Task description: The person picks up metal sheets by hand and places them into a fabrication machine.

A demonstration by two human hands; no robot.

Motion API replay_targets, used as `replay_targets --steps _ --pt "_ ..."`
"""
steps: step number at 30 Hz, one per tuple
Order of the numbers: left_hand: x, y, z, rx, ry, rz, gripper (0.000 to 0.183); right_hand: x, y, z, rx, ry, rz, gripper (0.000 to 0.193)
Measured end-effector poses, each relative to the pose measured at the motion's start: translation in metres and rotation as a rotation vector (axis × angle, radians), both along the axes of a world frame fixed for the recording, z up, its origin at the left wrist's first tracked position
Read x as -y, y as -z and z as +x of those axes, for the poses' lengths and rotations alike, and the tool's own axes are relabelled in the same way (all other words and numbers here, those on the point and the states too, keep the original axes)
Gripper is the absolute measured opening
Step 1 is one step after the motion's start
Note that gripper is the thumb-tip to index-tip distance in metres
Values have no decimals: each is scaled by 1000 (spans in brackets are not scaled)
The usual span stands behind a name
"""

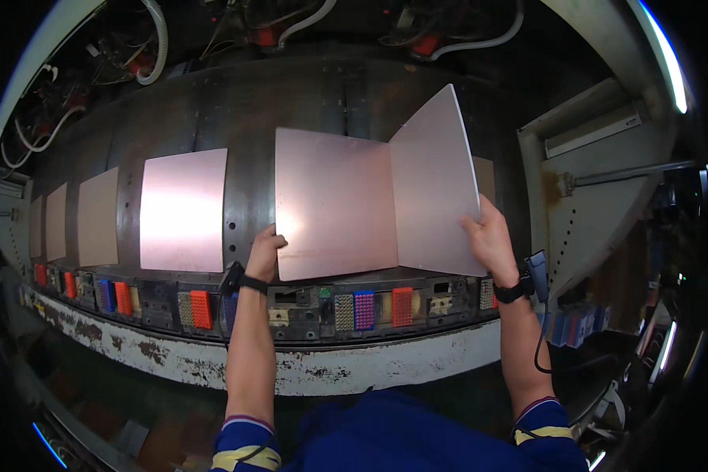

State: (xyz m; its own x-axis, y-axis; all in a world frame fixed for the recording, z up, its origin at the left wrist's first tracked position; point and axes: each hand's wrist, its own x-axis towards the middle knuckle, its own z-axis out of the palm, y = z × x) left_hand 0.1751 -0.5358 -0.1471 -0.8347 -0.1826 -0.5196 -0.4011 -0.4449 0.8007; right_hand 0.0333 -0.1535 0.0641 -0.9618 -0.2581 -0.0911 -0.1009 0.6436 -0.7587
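Note:
Two thin copper-coloured sheets are in front of me on a dark machine bed. The left sheet lies about flat, and my left hand is closed on its left edge near the lower corner. Tilted up from the bed, the right sheet meets the flat one along a seam. My right hand is closed on its outer edge, thumb on the near face. The fingers behind each sheet are partly hidden. Another shiny pink-copper sheet lies to the left of my left hand.
Brown boards lie farther left, and part of another brown board shows behind the tilted sheet. Along the near edge sit red racks and a blue rack above a chipped white beam. Hoses hang at the back.

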Motion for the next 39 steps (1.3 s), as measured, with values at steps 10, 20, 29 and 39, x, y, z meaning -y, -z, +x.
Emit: replay_targets --steps 10,20,29,39 --pt "-188 -162 -86 -462 432 -283 42 16 -2 2 367 -21 -364 59" --pt "-144 -166 -61 -217 336 -641 44 -33 4 -27 168 94 -25 31" --pt "87 20 35 261 18 -1405 62 -11 -7 7 369 211 -454 34" --pt "373 63 145 827 36 -1282 82 264 22 85 350 141 -402 24"
